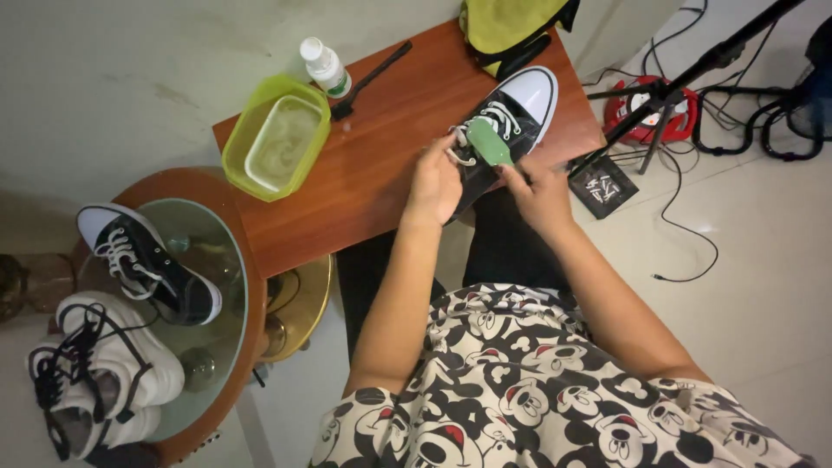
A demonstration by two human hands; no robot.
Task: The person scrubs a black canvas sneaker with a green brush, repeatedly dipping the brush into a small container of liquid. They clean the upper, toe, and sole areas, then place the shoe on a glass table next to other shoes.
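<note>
A black sneaker (516, 113) with a white toe cap and white laces lies on the brown wooden table (381, 156), toe pointing away from me. My left hand (436, 182) grips its near left side by the laces. My right hand (537, 195) holds its near right side, fingers closed around the edge. A green cloth or sponge (488, 143) rests on the laces between my two hands; which hand pinches it I cannot tell.
A lime-green tub (277, 134) of cloudy water, a small white bottle (325, 68) and a black brush (368, 80) sit at the table's far left. A matching black sneaker (147, 260) and white sneakers (95, 373) lie on a round glass table. A tripod and cables stand at right.
</note>
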